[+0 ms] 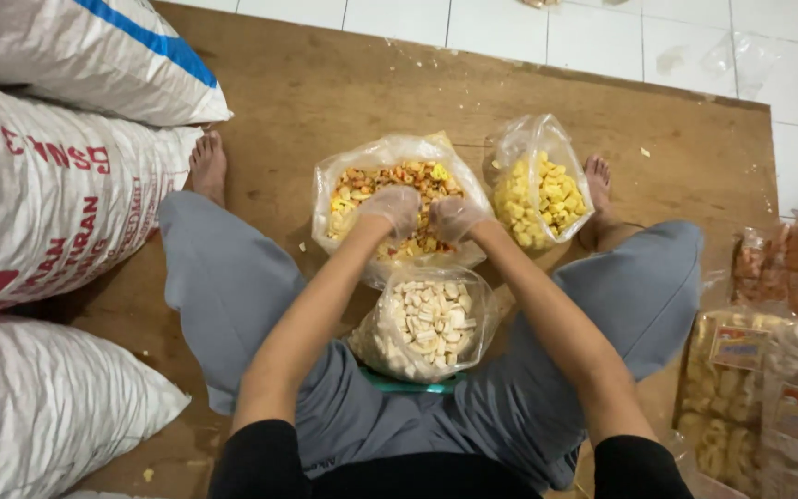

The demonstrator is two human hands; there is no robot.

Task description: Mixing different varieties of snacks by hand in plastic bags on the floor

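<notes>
Now both gloved hands, left hand (392, 209) and right hand (454, 218), fingers curled closed in mixed snacks bag (353, 166)

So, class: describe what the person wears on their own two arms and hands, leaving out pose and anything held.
Both hands wear thin, clear plastic gloves: the left hand and the right hand look wrinkled and slightly shiny under the film, which ends near the wrists. The forearms are uncovered. Black sleeves are pushed up to about the elbows on both arms. No watch, rings or markings show.
</notes>
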